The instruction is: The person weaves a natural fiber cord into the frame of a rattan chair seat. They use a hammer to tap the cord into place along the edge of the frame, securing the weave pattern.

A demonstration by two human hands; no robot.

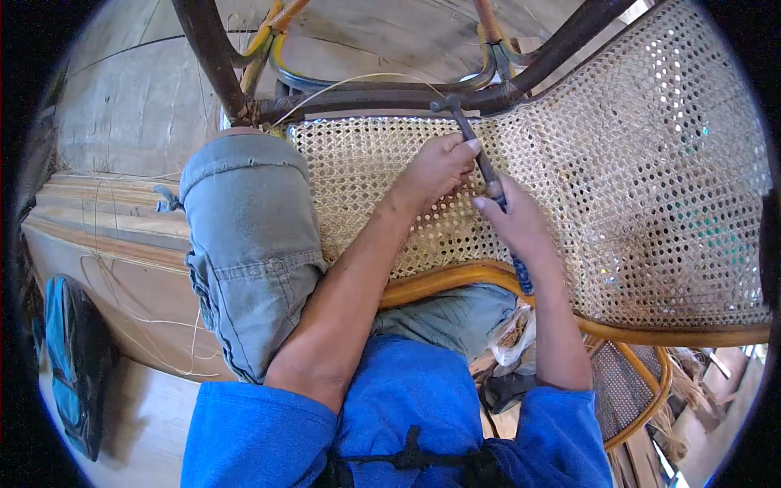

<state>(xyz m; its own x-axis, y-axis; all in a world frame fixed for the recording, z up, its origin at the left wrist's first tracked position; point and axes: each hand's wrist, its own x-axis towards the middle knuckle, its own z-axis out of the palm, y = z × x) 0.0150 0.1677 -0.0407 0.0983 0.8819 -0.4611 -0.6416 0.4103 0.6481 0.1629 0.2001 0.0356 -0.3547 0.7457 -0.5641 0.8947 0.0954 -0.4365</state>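
A dark hammer (480,154) slants across a chair with a woven cane seat (350,163), its head beside the seat's far frame rail. My right hand (521,220) is closed around the handle, whose blue grip shows below the palm. Just below the hammer head, my left hand (439,171) is closed, with its thumb against the shaft. Its curled fingers are partly hidden, so I cannot see whether a small piece is also in them. A thin loose cane strand (350,79) arches over the dark far rail (366,102) toward the hammer head.
The cane back (659,179) spreads to the right, edged by an orange-brown rattan rail (675,333). My grey-trousered knee (252,195) is left of the seat. Stacked boards (114,211) and a blue-black bag (73,366) are farther left. Another woven piece (626,382) lies at lower right.
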